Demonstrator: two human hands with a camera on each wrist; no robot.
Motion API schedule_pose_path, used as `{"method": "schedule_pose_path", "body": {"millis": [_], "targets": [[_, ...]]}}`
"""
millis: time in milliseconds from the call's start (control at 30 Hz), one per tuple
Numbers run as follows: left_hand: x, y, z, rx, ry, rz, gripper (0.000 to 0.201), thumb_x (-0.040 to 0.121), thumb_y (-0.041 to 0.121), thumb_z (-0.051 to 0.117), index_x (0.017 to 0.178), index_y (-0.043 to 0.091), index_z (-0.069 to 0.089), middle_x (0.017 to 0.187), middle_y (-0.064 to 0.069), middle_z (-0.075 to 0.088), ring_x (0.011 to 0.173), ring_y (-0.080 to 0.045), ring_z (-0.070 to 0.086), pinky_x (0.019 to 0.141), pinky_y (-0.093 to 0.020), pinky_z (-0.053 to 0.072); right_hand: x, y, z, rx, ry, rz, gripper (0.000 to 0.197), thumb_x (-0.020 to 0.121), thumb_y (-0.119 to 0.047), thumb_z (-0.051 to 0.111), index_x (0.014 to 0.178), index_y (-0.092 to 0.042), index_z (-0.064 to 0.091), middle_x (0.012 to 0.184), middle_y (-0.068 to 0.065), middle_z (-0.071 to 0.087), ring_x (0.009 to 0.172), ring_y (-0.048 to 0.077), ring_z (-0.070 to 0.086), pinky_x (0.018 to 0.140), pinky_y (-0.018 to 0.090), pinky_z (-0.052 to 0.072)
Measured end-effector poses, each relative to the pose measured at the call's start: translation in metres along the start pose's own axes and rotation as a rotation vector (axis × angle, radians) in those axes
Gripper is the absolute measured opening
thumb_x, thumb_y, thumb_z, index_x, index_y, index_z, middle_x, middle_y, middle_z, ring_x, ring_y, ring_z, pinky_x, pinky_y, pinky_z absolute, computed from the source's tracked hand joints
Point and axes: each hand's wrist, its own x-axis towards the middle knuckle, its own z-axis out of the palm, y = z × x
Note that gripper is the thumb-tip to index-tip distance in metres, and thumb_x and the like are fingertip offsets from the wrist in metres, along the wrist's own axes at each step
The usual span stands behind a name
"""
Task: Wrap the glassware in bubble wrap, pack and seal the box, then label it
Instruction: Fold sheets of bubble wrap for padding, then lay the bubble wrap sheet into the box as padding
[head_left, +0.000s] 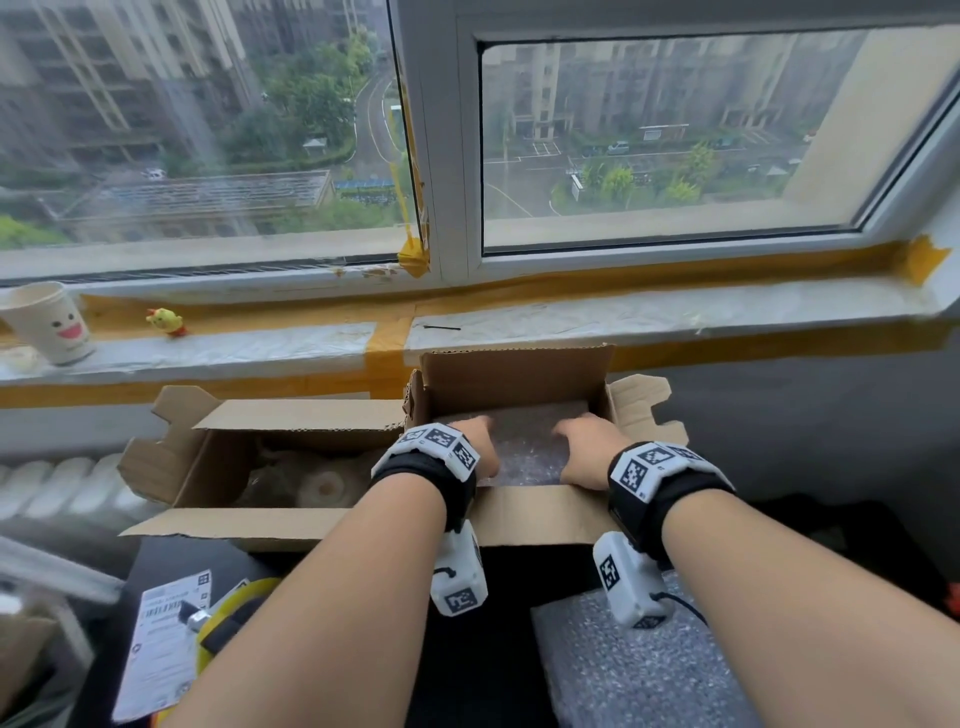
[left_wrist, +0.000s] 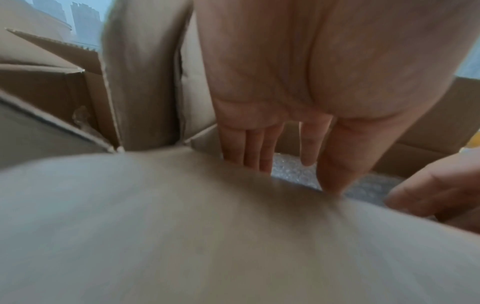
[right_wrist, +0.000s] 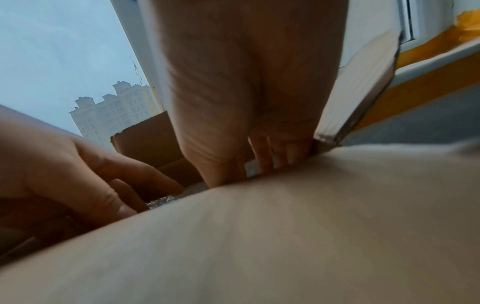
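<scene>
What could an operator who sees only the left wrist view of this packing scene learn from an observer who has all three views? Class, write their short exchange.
Operator: I see my left hand on bubble wrap inside a box. What is in the box beside it?
Observer: The second box holds pale roundish items that look wrapped in clear film.
Operator: Is any wrap left outside?
Observer: Yes, a spare sheet lies on the near right of the table.
</scene>
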Motion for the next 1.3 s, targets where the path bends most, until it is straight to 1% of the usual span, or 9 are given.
{"method": "schedule_pose_path", "body": {"millis": [133, 267, 367, 700, 900, 967, 1067, 1200, 1300], "targets": [[-0.013, 0.004, -0.008, -0.031, 0.032, 0.006, 0.066, 0.083, 0.021, 0.059, 0.145, 0.024, 0.036, 0.134, -0.011, 0.053, 0.113, -0.028, 0.058, 0.095, -0.041, 0.050, -0.012, 0.001, -0.010, -0.013, 0.108, -0.035, 0.048, 0.084, -0.015, 0.064, 0.131, -0.021, 0.055, 0.131, 0.008, 0.047, 0.116, 0.025, 0.054, 0.099, 0.030, 0.045], [-0.025, 0.009, -0.010, -0.059, 0.070, 0.016, 0.069, 0.088, 0.019, 0.057, 0.150, 0.025, 0.027, 0.143, -0.012, 0.041, 0.121, -0.030, 0.053, 0.099, -0.041, 0.048, -0.028, 0.002, -0.021, -0.012, 0.151, -0.064, 0.042, 0.088, -0.016, 0.062, 0.129, -0.023, 0.055, 0.130, 0.005, 0.046, 0.112, 0.023, 0.055, 0.092, 0.031, 0.046], [-0.035, 0.013, -0.008, -0.096, 0.108, 0.021, 0.068, 0.089, 0.017, 0.056, 0.149, 0.026, 0.028, 0.144, -0.011, 0.040, 0.120, -0.030, 0.053, 0.099, -0.040, 0.048, -0.042, 0.003, -0.025, -0.022, 0.189, -0.071, 0.040, 0.089, -0.019, 0.062, 0.128, -0.025, 0.055, 0.128, 0.002, 0.046, 0.106, 0.023, 0.057, 0.082, 0.030, 0.046], [-0.078, 0.013, 0.003, -0.139, 0.198, 0.049, 0.061, 0.090, 0.019, 0.057, 0.146, 0.029, 0.035, 0.141, -0.010, 0.039, 0.115, -0.029, 0.055, 0.095, -0.039, 0.049, -0.093, -0.007, -0.023, -0.037, 0.237, -0.101, 0.041, 0.088, -0.018, 0.059, 0.127, -0.026, 0.056, 0.128, 0.002, 0.047, 0.114, 0.023, 0.053, 0.087, 0.032, 0.045], [-0.111, 0.005, 0.018, -0.151, 0.254, 0.144, 0.055, 0.086, 0.021, 0.056, 0.139, 0.029, 0.043, 0.138, -0.008, 0.042, 0.110, -0.027, 0.058, 0.096, -0.040, 0.048, -0.132, -0.018, -0.008, 0.001, 0.278, -0.039, 0.039, 0.085, -0.019, 0.061, 0.123, -0.025, 0.059, 0.121, 0.003, 0.053, 0.108, 0.023, 0.055, 0.089, 0.032, 0.046], [-0.123, 0.001, 0.025, -0.199, 0.295, 0.167, 0.044, 0.086, 0.021, 0.057, 0.129, 0.027, 0.051, 0.133, -0.007, 0.046, 0.107, -0.026, 0.059, 0.093, -0.036, 0.049, -0.145, -0.021, 0.000, 0.027, 0.293, -0.011, 0.029, 0.085, -0.020, 0.061, 0.114, -0.027, 0.062, 0.116, 0.000, 0.056, 0.107, 0.022, 0.057, 0.088, 0.032, 0.047], [-0.138, -0.004, 0.036, -0.211, 0.348, 0.229, 0.022, 0.086, 0.020, 0.057, 0.106, 0.019, 0.066, 0.117, -0.004, 0.062, 0.101, -0.023, 0.061, 0.084, -0.030, 0.050, -0.164, -0.021, 0.013, 0.067, 0.300, 0.027, 0.007, 0.084, -0.026, 0.063, 0.085, -0.032, 0.061, 0.098, -0.006, 0.062, 0.099, 0.019, 0.060, 0.083, 0.030, 0.049], [-0.153, -0.005, 0.056, -0.159, 0.285, 0.251, 0.019, 0.085, 0.019, 0.058, 0.094, 0.019, 0.075, 0.090, 0.000, 0.070, 0.085, -0.020, 0.065, 0.066, -0.022, 0.045, -0.179, -0.013, 0.039, 0.058, 0.243, 0.066, 0.011, 0.084, -0.030, 0.062, 0.073, -0.032, 0.062, 0.095, -0.006, 0.066, 0.093, 0.018, 0.062, 0.078, 0.029, 0.049], [-0.150, -0.007, 0.074, -0.218, 0.174, 0.232, 0.019, 0.085, 0.015, 0.057, 0.090, 0.017, 0.075, 0.080, -0.003, 0.070, 0.085, -0.023, 0.070, 0.069, -0.025, 0.054, -0.178, -0.003, 0.059, 0.070, 0.201, 0.090, 0.014, 0.083, -0.029, 0.059, 0.069, -0.032, 0.061, 0.093, -0.006, 0.068, 0.092, 0.018, 0.063, 0.079, 0.029, 0.051]]}}
